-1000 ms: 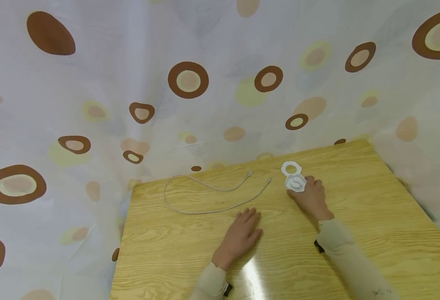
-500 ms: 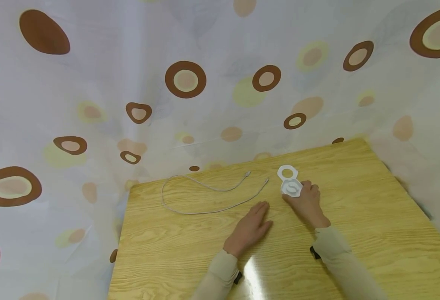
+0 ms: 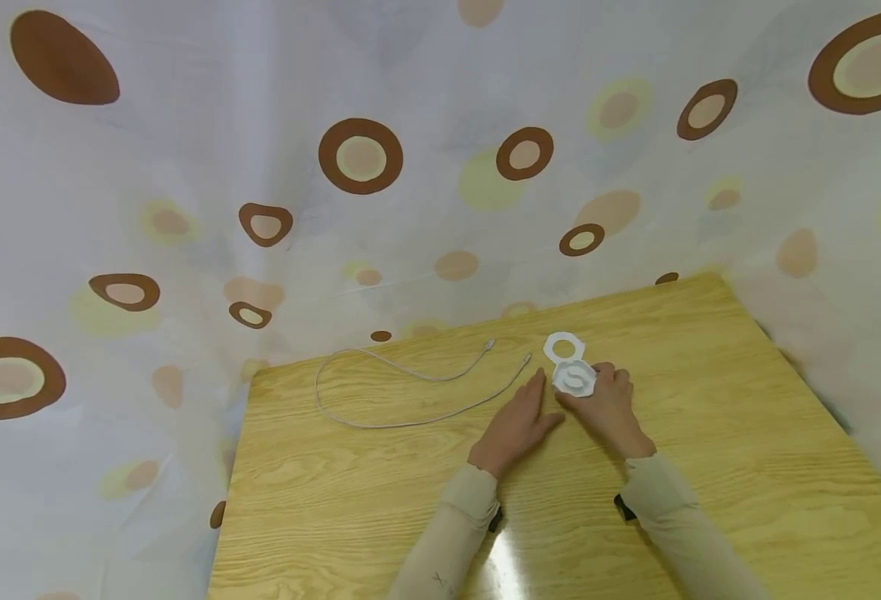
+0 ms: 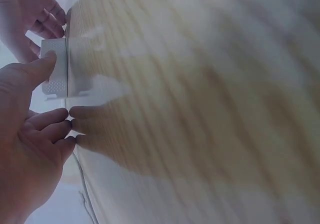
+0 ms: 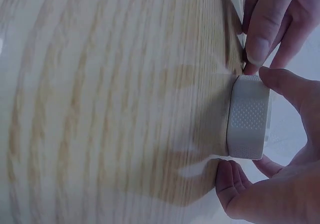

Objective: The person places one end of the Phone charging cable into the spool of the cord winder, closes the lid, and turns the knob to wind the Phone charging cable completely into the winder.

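Observation:
My right hand (image 3: 608, 408) grips a small white faceted case (image 3: 573, 379) on the table, thumb on the near side and fingers on the far side. The case's lid (image 3: 563, 347) is flipped back and has a round hole; a curved white ridge shows inside. In the right wrist view, the dotted side wall of the case (image 5: 247, 119) lies between thumb and fingers. My left hand (image 3: 515, 429) rests just left of the case with fingers extended, fingertips at the tabletop. Its thumb points toward the case and overlaps it in the left wrist view.
A thin white cable (image 3: 380, 427) lies in a wide loop on the wooden table (image 3: 320, 500), left of the case. Both its plugs point right, one plug (image 3: 526, 358) close to the left fingertips. A spotted curtain (image 3: 410, 208) hangs behind and along both sides.
My left hand has slid right and forward across the table, up beside the case. My right hand keeps its grip on the case, which has shifted slightly toward me. The cable lies as before.

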Available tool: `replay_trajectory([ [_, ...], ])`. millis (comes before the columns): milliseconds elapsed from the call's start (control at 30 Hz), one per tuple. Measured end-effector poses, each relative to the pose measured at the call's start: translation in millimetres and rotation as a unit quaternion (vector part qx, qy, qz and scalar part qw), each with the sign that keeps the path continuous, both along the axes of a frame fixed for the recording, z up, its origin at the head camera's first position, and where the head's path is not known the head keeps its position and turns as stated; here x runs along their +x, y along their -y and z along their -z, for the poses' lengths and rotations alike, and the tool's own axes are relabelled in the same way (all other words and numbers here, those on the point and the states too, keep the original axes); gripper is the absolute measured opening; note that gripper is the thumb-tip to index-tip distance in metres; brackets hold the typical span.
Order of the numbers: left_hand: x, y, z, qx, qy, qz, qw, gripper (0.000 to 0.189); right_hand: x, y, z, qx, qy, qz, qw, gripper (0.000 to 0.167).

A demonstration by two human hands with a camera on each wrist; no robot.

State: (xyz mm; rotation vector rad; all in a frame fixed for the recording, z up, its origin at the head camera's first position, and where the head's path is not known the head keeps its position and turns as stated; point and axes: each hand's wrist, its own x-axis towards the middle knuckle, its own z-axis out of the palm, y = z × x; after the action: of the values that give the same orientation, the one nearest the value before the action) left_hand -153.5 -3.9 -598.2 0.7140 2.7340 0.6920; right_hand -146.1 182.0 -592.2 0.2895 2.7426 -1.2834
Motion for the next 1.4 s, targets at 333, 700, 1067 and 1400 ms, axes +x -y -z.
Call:
replay_trajectory([
  [333,-0.7,-9.0,4.8,-0.025,-0.047,-0.029,0.9982,0.074,4.4,5.4,5.1,-0.005,-0.011,-0.017,0.9998,0.088],
  [700,3.1,-10.5,11.1,-0.018,-0.081,-0.031,0.9961,0.066,11.0,-2.0,2.2,-0.022,-0.022,-0.039,0.9988,0.073],
  [1067,10.4,-5.1,7.8,0.029,-0.06,-0.031,0.9973,0.061,19.9,-11.0,0.6,-0.051,-0.02,-0.035,0.9979,0.06],
  [1400,19.0,1.9,2.8,0.045,-0.037,-0.027,0.9979,0.072,25.7,-22.5,8.0,-0.082,-0.058,-0.125,0.9871,0.064],
])
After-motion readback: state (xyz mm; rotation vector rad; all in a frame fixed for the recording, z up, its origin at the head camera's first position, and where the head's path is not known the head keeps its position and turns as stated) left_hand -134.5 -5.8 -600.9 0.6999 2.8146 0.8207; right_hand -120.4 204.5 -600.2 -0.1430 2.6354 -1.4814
